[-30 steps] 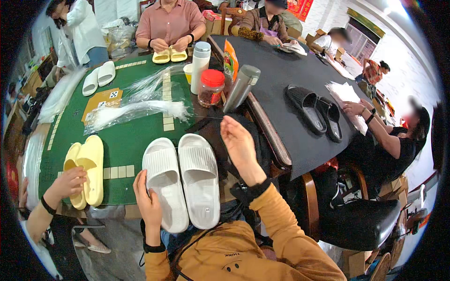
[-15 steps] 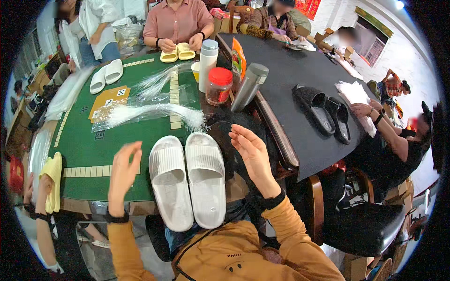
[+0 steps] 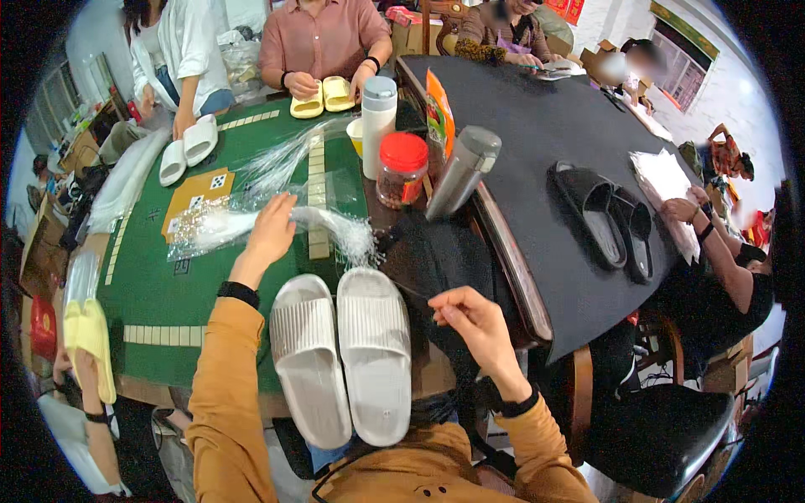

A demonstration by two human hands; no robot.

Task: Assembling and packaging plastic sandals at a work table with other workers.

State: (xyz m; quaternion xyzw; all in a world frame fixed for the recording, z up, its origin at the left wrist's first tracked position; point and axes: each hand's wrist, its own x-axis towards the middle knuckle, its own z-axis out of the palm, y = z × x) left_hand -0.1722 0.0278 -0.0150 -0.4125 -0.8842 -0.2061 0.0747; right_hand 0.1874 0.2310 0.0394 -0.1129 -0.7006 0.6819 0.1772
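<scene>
A pair of white slippers lies side by side at the near edge of the green table, right in front of me. My left hand reaches forward over the table and rests on a heap of clear plastic bags. My right hand hovers to the right of the slippers, fingers curled with thumb and forefinger pinched; whether it holds anything I cannot tell. Both arms wear orange sleeves and black wristbands.
A white bottle, a red-lidded jar and a steel flask stand between the tables. Black slippers lie on the black table. Other people hold yellow slippers, white slippers and a yellow pair at the left.
My left hand rose from the white slippers and reached forward onto the plastic bags. My right hand drew back and lower. The person at the left pulled the yellow slippers off the table edge.
</scene>
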